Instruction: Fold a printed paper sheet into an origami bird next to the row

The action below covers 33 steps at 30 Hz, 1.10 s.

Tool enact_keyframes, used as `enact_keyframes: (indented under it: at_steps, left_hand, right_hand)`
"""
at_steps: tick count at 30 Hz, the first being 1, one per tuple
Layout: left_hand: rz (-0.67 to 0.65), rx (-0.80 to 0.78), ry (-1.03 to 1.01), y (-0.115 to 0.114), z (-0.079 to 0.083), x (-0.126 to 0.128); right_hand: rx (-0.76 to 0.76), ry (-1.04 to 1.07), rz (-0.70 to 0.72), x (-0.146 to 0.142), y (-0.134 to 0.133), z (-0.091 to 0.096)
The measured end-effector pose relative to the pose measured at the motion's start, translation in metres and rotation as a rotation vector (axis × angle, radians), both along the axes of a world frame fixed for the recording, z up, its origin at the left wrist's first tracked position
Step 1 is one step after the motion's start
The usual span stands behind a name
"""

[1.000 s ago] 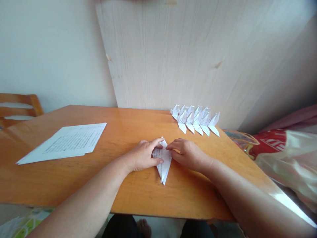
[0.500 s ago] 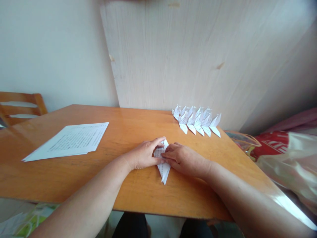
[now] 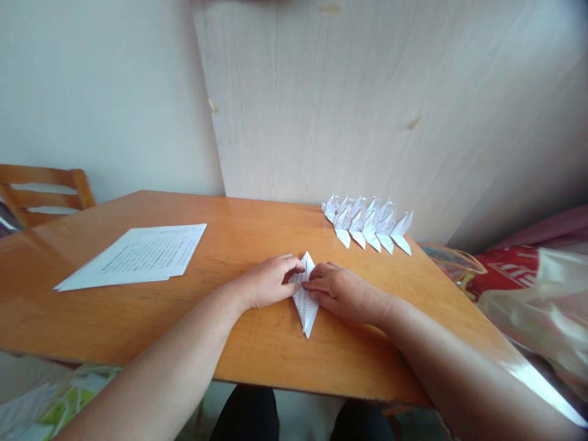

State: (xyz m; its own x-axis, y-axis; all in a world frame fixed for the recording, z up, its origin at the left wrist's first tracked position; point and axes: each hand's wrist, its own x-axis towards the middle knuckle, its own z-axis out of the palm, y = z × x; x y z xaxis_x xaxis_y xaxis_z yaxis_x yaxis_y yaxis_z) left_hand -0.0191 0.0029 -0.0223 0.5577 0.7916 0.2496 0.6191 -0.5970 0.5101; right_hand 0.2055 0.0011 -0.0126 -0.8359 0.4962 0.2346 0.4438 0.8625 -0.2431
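A folded paper (image 3: 305,311), a narrow white diamond with printed characters, lies on the table in front of me, one point toward me. My left hand (image 3: 270,283) holds its left edge, thumb below and curled fingers above. From the other side, my right hand (image 3: 345,291) presses bent fingertips onto the middle of the paper. Both sets of fingertips sit close together and cover part of the folds. Whether a flap is pinched between them I cannot make out.
Several folded paper figures (image 3: 370,224) stand in rows at the table's back right. A stack of printed sheets (image 3: 142,252) lies on the left of the wooden table (image 3: 257,361). A chair (image 3: 46,190) is at far left; bags (image 3: 514,269) lie beyond the right edge.
My left hand has drawn back slightly to the left, and its fingers cover less of the paper's upper point. The right fingers stay on the paper. The view has shifted a little.
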Motion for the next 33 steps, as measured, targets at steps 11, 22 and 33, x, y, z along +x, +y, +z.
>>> enact_keyframes:
  at_steps: [11,22,33]
  left_hand:
    - [-0.011,-0.039,-0.02,-0.001,0.002,0.0]
    - [0.026,-0.024,-0.1,-0.003,0.0,0.0]
    - [0.22,-0.043,-0.113,-0.009,0.017,-0.006]
  right_hand:
    - [0.054,0.158,0.011,-0.007,0.003,-0.006]
    - [-0.084,0.185,0.086,-0.009,0.009,-0.014]
    - [-0.073,0.155,0.051,-0.008,0.013,-0.016]
